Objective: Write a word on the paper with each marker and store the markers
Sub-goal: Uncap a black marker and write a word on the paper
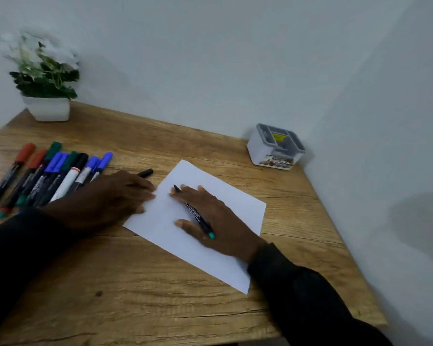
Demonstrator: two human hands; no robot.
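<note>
On the blank paper (235,196), the right hand (218,223) pinches an uncapped marker (196,214) and the left hand (110,198) presses flat; nothing written, other markers (48,176) unstored.

A white-potted plant (45,78) stands far left on the wooden table (135,283).

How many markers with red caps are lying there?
2. The outermost red-capped marker lies at the far left of the marker row, the second red-capped marker right beside it. The left hand might hide more.
</note>
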